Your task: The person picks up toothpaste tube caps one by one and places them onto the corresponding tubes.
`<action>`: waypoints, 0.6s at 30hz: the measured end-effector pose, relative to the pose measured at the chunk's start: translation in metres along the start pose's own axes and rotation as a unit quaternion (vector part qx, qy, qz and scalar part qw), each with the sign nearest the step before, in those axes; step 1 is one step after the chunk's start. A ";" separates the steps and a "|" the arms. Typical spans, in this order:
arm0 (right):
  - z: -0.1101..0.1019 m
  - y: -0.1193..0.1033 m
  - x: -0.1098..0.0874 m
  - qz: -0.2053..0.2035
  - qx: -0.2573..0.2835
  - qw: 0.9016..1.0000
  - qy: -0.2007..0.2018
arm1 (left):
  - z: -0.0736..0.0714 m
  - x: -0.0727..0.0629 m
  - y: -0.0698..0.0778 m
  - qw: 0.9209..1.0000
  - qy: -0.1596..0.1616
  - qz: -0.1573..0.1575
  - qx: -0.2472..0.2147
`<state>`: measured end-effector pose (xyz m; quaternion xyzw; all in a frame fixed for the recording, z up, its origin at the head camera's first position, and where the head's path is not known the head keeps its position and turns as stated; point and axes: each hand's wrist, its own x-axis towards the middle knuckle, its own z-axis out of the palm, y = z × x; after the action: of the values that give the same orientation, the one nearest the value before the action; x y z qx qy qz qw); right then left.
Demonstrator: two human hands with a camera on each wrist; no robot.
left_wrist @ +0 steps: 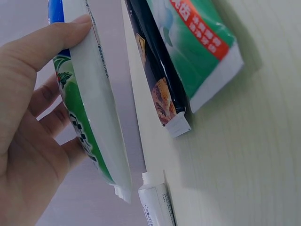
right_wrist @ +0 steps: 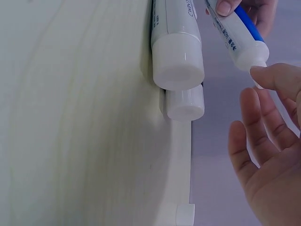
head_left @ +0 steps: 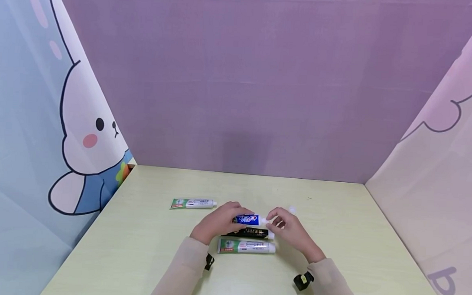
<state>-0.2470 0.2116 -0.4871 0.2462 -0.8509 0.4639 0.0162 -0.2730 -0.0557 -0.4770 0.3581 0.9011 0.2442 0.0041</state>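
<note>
Blue toothpaste tube (head_left: 246,219) is pinched in the left hand (head_left: 217,222); the right hand (head_left: 289,229), fingers relaxed and spread, touches its nozzle, just behind the black tube (head_left: 250,232).

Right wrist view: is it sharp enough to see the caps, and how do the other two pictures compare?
Right wrist: soft all over, white caps glare and blend into the table. Left wrist: sharper, print on the held tube legible, left hand slightly overexposed. Head: even light, wide-angle bending of the backdrop edges, tubes small, faint shadow on the purple wall.
</note>
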 end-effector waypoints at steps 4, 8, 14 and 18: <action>0.000 0.000 0.000 0.012 -0.004 1.000 -0.002 | 0.000 -0.001 0.000 1.000 -0.001 -0.001 0.000; 0.000 0.000 0.001 0.021 -0.005 1.000 -0.002 | 0.000 -0.001 -0.001 1.000 -0.001 -0.003 0.002; 0.002 0.000 0.001 0.033 0.007 0.999 -0.003 | -0.001 -0.001 -0.002 1.000 -0.002 -0.008 -0.002; 0.002 0.001 0.001 0.036 0.012 0.999 -0.007 | -0.002 -0.002 -0.001 1.000 -0.003 -0.010 -0.005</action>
<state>-0.2476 0.2095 -0.4887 0.2185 -0.8535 0.4730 -0.0097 -0.2723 -0.0584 -0.4761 0.3496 0.9035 0.2477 0.0106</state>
